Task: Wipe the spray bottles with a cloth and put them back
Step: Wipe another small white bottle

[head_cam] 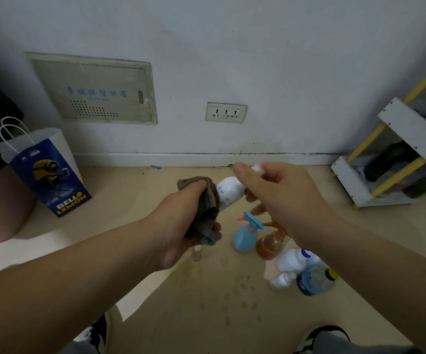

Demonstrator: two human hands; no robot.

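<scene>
My right hand grips a white spray bottle by its top and holds it tilted in the air. My left hand holds a brown-grey cloth wrapped round the bottle's lower end. Below them on the floor stand a blue spray bottle with a pink trigger and an orange translucent spray bottle, partly hidden by my right arm. A small clear bottle stands under my left hand.
White bottles and a clear water bottle lie on the floor at the right. A blue paper bag stands at the left by the wall. A white and yellow shelf is at the right. My shoes show at the bottom.
</scene>
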